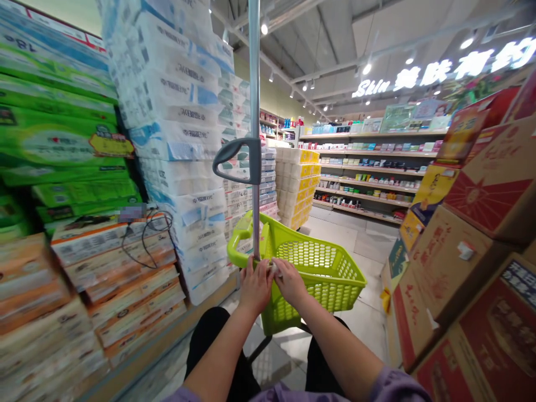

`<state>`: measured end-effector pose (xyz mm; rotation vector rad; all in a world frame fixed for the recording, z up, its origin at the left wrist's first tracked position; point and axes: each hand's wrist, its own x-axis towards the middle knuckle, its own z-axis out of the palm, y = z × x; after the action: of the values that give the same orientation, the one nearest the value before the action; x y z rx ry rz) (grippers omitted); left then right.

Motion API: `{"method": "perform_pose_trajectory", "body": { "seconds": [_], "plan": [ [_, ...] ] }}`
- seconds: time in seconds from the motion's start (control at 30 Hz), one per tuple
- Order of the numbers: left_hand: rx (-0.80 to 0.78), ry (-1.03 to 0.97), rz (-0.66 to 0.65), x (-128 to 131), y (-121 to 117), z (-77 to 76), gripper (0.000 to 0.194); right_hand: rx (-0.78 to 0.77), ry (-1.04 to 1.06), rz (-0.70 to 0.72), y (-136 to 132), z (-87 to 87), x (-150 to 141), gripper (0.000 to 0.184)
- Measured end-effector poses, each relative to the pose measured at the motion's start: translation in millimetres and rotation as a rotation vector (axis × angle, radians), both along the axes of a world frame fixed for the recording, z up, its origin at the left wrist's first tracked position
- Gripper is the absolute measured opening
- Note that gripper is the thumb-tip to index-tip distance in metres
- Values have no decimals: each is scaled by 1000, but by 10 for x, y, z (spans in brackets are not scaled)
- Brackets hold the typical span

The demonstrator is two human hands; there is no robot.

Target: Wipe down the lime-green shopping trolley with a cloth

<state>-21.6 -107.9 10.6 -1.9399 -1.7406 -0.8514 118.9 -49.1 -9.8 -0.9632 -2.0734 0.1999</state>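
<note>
A small lime-green shopping cart [288, 301] with a perforated basket stands right in front of me. A metal pole [255, 223] rises upright at its near left corner and carries a grey loop handle [238, 162]. At the foot of the pole, my left hand [256, 286] rests on the cart's rim with its fingers bent and close together. Beside it, almost touching, my right hand [290, 281] pinches at the same spot. A small whitish bit [274, 268] shows between the fingers of both hands; its kind is hidden. The basket's visible inside shows no goods.
Tall stacks of white tissue packs [184, 128] and green packs [62, 139] line the left. Loose black cable [144, 240] lies on orange-and-white packs [134, 301]. Cardboard cartons [444, 262] crowd the right side. Yellow-and-white packs [298, 184] and stocked shelves [377, 167] stand ahead.
</note>
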Motion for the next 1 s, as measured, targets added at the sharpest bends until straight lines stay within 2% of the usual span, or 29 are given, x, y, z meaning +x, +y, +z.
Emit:
{"method": "perform_pose_trajectory", "body": {
  "seconds": [0.13,0.2,0.37,0.43,0.53,0.63,0.73,0.8,0.9,1.0],
  "plan": [
    [-25,18,-18,-26,-26,9,36,-20,57,-161,51,-169,235,51],
    [-41,26,-13,-11,-27,13,35,-18,81,-194,52,-199,234,55],
    [-62,23,-7,17,-27,21,36,49,35,-43,-9,-101,-95,65],
    [-71,35,-17,1,-32,18,38,37,0,-35,-38,-84,-147,65],
    [-73,42,-26,-28,-41,7,39,14,-42,-81,-37,-137,20,59],
    [-69,28,-24,-29,-39,-9,39,-29,-27,-201,10,-214,299,47],
    [-70,1,-19,1,-21,-24,40,-65,7,-292,35,-205,344,42],
    [-74,-14,-16,19,-10,-25,41,-52,0,-241,14,-148,195,45],
    [-89,-10,-24,15,-12,-7,43,-7,-19,-93,-44,-63,-65,51],
    [-103,24,-40,-15,-34,24,44,-5,-41,-74,-57,-57,-40,52]
  ]
}}
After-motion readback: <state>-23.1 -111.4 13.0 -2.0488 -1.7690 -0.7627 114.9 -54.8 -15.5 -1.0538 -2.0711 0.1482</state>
